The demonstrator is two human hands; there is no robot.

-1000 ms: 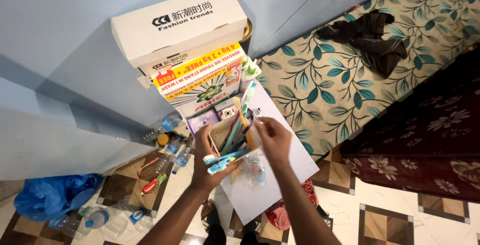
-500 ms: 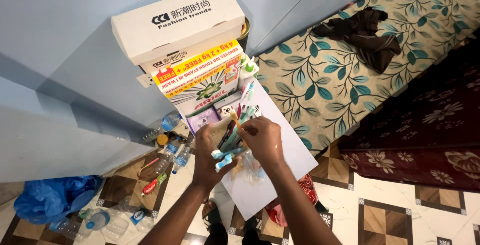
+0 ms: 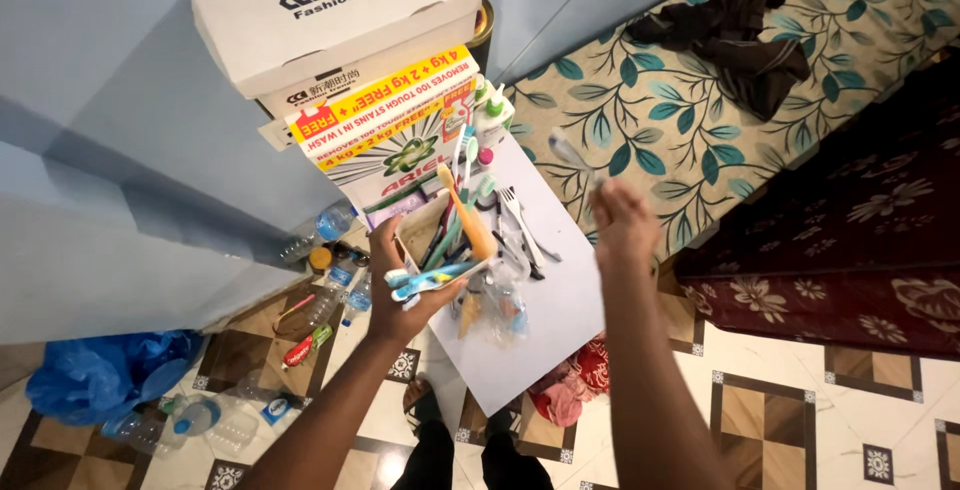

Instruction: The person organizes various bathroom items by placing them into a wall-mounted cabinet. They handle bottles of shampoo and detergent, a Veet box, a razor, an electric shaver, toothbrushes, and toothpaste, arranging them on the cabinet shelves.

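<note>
Your left hand [image 3: 405, 290] is clamped on the small box [image 3: 440, 245] of toothbrushes. Right hand [image 3: 622, 222] is raised clear beside it, gripping a blurred toothbrush [image 3: 568, 153]

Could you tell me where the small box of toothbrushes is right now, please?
In the head view, the small box sits just left of centre, held in the left hand above the white board, just below the detergent carton.

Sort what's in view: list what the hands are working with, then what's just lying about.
In hand:
left hand holding small box of toothbrushes
right hand lifting a spoon
forks on white board

Lying about:
plastic bottles
blue bag
dark cloth
cardboard box
</note>
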